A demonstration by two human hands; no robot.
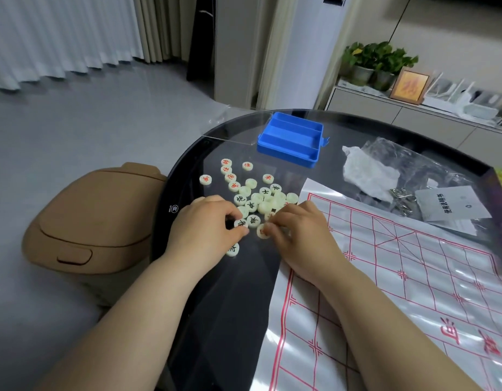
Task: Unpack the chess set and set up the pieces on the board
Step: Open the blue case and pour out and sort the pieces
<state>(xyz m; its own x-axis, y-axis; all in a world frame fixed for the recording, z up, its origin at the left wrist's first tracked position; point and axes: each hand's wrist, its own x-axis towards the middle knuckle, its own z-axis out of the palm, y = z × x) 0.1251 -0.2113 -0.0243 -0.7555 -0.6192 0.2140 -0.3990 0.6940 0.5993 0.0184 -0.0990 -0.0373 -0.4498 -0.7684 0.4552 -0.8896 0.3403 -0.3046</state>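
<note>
While the loose pieces [258, 198] lie heaped just beyond both sets of fingertips, left hand [207, 224] curls onto a black-marked piece [240, 223], right hand [297, 235] pinches a second piece [261, 231]; board [413, 277] lies rightward, under the right wrist, so the right hand is nearer.

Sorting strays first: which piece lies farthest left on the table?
The red-marked piece alone at upper left; every other piece lies to its right, in the row or pile.
</note>
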